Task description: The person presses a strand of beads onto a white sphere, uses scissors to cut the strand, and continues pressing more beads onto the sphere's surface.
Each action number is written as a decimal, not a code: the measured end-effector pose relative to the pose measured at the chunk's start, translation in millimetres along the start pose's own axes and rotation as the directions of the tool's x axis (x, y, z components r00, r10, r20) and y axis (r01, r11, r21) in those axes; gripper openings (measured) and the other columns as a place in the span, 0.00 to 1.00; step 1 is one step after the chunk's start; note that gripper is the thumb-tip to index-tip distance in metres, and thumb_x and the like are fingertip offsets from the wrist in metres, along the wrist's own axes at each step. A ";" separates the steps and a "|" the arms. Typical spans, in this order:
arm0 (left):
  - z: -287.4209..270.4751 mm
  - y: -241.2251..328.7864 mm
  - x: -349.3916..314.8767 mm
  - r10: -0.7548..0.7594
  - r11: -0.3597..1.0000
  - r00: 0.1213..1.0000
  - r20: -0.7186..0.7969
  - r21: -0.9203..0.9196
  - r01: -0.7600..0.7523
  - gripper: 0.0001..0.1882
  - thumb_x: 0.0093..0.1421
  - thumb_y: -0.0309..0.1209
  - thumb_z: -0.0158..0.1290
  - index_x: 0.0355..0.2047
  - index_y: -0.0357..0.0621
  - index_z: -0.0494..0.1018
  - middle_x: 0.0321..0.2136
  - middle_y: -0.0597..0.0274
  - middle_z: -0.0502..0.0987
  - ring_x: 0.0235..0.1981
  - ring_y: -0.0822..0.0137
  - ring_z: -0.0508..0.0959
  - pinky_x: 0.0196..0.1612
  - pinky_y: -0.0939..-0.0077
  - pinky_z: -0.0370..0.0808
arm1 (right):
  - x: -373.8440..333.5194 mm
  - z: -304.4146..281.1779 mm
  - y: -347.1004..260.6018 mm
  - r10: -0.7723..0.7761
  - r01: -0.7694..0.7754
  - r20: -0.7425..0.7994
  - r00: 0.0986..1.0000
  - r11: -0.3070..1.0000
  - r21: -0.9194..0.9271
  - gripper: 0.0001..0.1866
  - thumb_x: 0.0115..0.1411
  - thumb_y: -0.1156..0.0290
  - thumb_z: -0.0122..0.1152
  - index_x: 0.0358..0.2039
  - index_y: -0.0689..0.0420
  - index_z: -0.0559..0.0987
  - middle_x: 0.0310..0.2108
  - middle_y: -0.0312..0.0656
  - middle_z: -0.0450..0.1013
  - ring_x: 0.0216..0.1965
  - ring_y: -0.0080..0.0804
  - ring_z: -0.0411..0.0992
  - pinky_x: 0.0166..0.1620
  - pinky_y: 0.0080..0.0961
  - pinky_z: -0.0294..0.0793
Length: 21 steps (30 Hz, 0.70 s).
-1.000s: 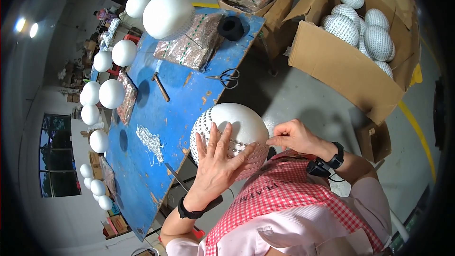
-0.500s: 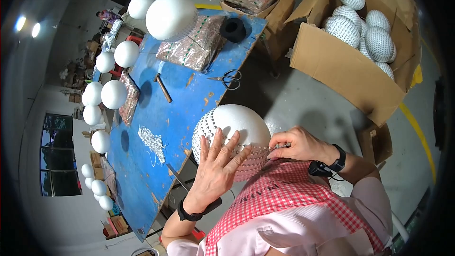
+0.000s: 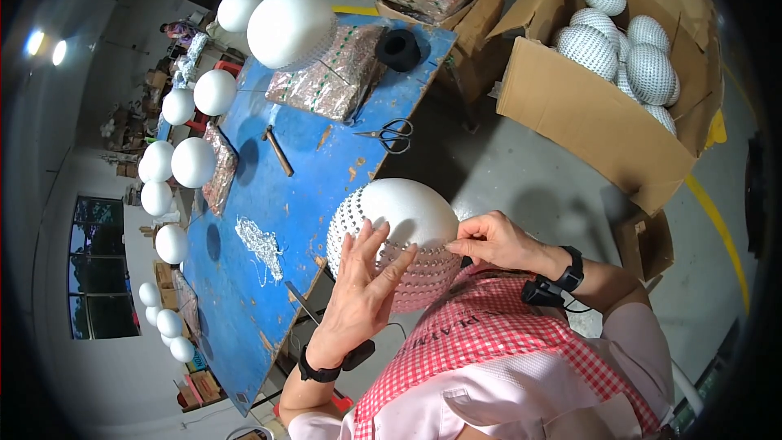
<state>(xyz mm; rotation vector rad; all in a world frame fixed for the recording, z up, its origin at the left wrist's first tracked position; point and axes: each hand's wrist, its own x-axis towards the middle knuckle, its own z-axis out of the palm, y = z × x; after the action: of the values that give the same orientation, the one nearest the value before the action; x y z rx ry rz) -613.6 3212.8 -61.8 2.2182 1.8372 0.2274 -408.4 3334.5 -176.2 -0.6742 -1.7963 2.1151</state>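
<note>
A large white foam ball (image 3: 414, 205) rests against my apron, just off the table's near edge. Rows of small silvery beads or studs cover its left side and lower part; the upper right is smooth and bare. My left hand (image 3: 358, 292) lies on its studded front with the fingers stretched and apart. At the ball's right side my right hand (image 3: 498, 243) is closed in a pinch, fingertips against the surface where studs meet bare foam. Whatever sits between those fingertips is too small to make out. A small dark piece shows just below them.
On the blue table (image 3: 244, 277) lie scissors (image 3: 389, 136), a hammer (image 3: 278, 151), a silvery bead-string heap (image 3: 259, 246), a black roll (image 3: 398, 50) and bagged material (image 3: 326, 81). White balls (image 3: 292, 29) stand along its far side. A cardboard box (image 3: 582, 118) holds several studded balls.
My right hand has shifted slightly up and left along the ball, its pinch now closer to the bare foam. The left hand's fingers have drawn a little closer together and slid left.
</note>
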 end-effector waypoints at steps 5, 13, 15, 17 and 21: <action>-7.0 19.2 8.7 -0.008 0.994 0.998 0.055 0.109 0.002 0.26 0.52 0.39 0.60 0.53 0.67 0.71 0.59 0.49 0.59 0.64 0.43 0.54 0.63 0.38 0.44 | -9.9 4.1 -8.9 -0.017 0.017 -0.037 0.999 1.000 -0.007 0.16 0.61 0.63 0.58 0.23 0.62 0.76 0.15 0.32 0.68 0.17 0.15 0.65 0.21 0.17 0.64; -3.6 2.1 -2.8 0.018 0.999 0.998 -0.057 0.049 -0.015 0.28 0.51 0.45 0.61 0.54 0.65 0.70 0.56 0.50 0.62 0.63 0.44 0.56 0.62 0.36 0.46 | -23.0 0.4 -21.3 0.057 -0.057 -0.008 0.998 0.997 0.044 0.16 0.64 0.63 0.54 0.24 0.62 0.76 0.15 0.32 0.69 0.17 0.15 0.66 0.20 0.16 0.63; -3.8 -3.6 -3.4 0.009 1.000 0.995 -0.099 -0.011 -0.010 0.30 0.50 0.45 0.62 0.55 0.61 0.69 0.55 0.50 0.62 0.62 0.43 0.57 0.62 0.36 0.47 | -16.9 0.8 -20.9 0.102 -0.103 0.017 0.995 0.987 0.127 0.17 0.64 0.61 0.53 0.24 0.61 0.76 0.15 0.32 0.69 0.17 0.14 0.65 0.20 0.15 0.63; -5.7 -9.6 -4.6 -0.043 0.994 0.989 -0.140 -0.102 0.029 0.34 0.48 0.46 0.63 0.55 0.53 0.68 0.54 0.49 0.63 0.61 0.42 0.59 0.62 0.37 0.48 | -10.1 1.5 -17.7 0.095 -0.096 0.020 0.995 0.989 0.116 0.17 0.64 0.61 0.53 0.24 0.61 0.76 0.15 0.32 0.69 0.17 0.14 0.65 0.20 0.15 0.63; -5.8 -24.9 -5.7 -0.052 0.989 0.990 -0.131 -0.144 0.033 0.35 0.47 0.47 0.63 0.54 0.48 0.68 0.54 0.49 0.63 0.61 0.41 0.59 0.62 0.40 0.49 | 3.0 3.2 -11.4 0.046 -0.048 0.018 0.999 0.995 0.089 0.17 0.64 0.61 0.54 0.25 0.60 0.76 0.15 0.32 0.69 0.17 0.14 0.65 0.19 0.15 0.63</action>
<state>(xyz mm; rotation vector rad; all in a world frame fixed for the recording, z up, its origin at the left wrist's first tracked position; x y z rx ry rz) -639.7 3212.1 -63.3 2.1110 1.8704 0.4949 -413.5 3335.4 -165.2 -0.6850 -1.6986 2.2226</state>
